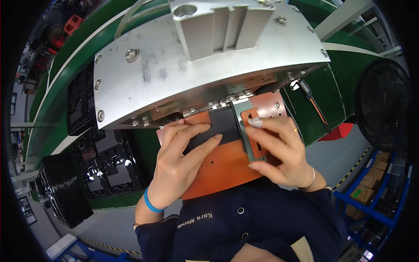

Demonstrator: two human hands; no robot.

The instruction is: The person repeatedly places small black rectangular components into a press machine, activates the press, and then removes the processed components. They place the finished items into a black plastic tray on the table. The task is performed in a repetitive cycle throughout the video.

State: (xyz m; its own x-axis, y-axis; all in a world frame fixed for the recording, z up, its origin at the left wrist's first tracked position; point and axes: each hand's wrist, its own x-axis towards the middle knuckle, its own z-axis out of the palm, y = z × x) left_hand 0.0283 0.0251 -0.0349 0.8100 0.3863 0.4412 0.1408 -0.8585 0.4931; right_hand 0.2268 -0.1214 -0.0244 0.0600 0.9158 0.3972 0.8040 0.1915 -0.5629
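My left hand (176,157) lies over a thin dark grey flat piece (224,125) on an orange plate (220,168). Its fingers are spread, with the thumb and index tips touching the dark piece. My right hand (288,153) is beside a slotted orange block (258,149) mounted on a grey-green bar (243,107). The index finger, wearing a white finger cot (255,122), touches that block. The thumb rests apart from it, near the bar's near end. The dark piece's far edge sits close to the metal machine (196,83).
Stacks of black moulded trays (107,168) stand on the left, with a taller black stack (61,187) beyond. To the right lie a digital caliper (315,107) and a red object (338,132) by a black fan (382,105). Blue shelving (340,205) holds cartons.
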